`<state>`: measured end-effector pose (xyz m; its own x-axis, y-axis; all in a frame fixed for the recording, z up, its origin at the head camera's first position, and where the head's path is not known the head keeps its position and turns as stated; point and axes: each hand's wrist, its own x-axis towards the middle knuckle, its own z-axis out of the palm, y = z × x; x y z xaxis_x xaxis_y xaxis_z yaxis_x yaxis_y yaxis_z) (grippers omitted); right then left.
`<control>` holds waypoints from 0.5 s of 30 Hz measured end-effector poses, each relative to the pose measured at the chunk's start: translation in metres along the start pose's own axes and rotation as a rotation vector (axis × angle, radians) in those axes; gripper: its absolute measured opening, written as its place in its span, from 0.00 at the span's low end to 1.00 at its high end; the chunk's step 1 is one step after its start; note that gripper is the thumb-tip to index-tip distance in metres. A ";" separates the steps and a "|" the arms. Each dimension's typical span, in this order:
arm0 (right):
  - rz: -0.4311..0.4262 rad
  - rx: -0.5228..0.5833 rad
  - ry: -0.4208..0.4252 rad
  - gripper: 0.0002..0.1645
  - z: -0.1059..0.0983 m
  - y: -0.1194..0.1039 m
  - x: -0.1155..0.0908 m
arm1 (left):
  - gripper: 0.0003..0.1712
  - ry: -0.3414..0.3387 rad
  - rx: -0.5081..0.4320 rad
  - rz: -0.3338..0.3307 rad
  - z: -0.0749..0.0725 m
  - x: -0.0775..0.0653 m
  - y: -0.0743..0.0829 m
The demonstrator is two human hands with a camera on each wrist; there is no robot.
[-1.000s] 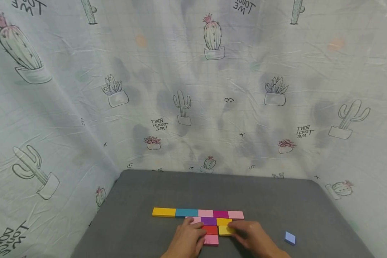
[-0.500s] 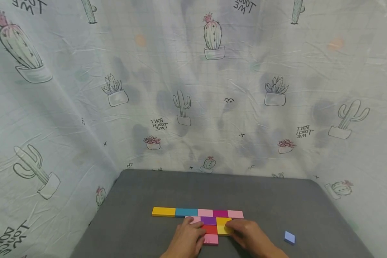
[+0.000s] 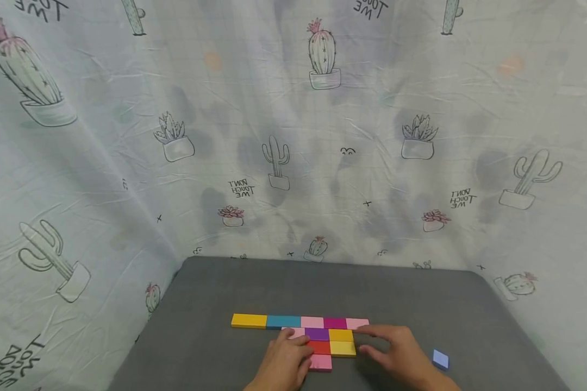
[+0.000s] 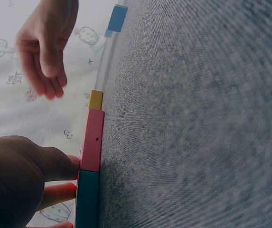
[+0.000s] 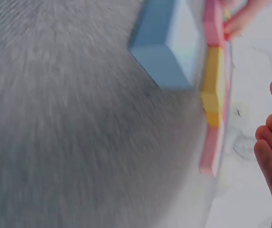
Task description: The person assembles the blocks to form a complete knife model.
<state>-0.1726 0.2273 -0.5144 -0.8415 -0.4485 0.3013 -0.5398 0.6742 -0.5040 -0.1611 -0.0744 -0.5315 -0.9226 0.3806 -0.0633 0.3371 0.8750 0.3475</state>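
In the head view several coloured flat blocks lie joined edge to edge. My left hand (image 3: 285, 359) rests its fingertips on their left part, by the light pink block (image 3: 295, 332), the red block (image 3: 319, 347) and the pink block (image 3: 321, 363). Under it a teal block (image 4: 87, 197) shows only in the left wrist view. My right hand (image 3: 402, 353) is just right of the yellow block (image 3: 342, 348), thumb and fingers apart and holding nothing. Above that lies an orange-yellow block (image 3: 341, 335), beside a purple block (image 3: 317, 334).
Along the far side runs a row with a long yellow block (image 3: 249, 321), a blue block (image 3: 283, 322), and pink and magenta ones. A light blue block (image 3: 440, 359) lies apart on the grey table (image 3: 215, 288), right of the right hand. A cactus-print curtain (image 3: 293, 108) surrounds the table.
My right hand pushed the yellow block left against the red one, then let go and moved off to the right, its fingers spreading. The left hand has stayed in place.
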 end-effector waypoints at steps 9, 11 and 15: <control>0.325 0.111 0.174 0.19 -0.044 0.010 -0.027 | 0.13 0.008 -0.001 0.009 0.000 -0.002 0.002; 0.438 0.177 0.188 0.21 -0.053 0.014 -0.034 | 0.13 0.006 -0.004 0.006 0.000 -0.002 0.002; 0.587 0.303 0.233 0.28 -0.067 0.024 -0.050 | 0.12 -0.007 -0.008 0.001 -0.001 -0.002 0.003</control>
<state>-0.1445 0.3052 -0.4878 -0.9932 0.1001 0.0591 0.0068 0.5577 -0.8300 -0.1584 -0.0724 -0.5293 -0.9207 0.3841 -0.0695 0.3370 0.8721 0.3547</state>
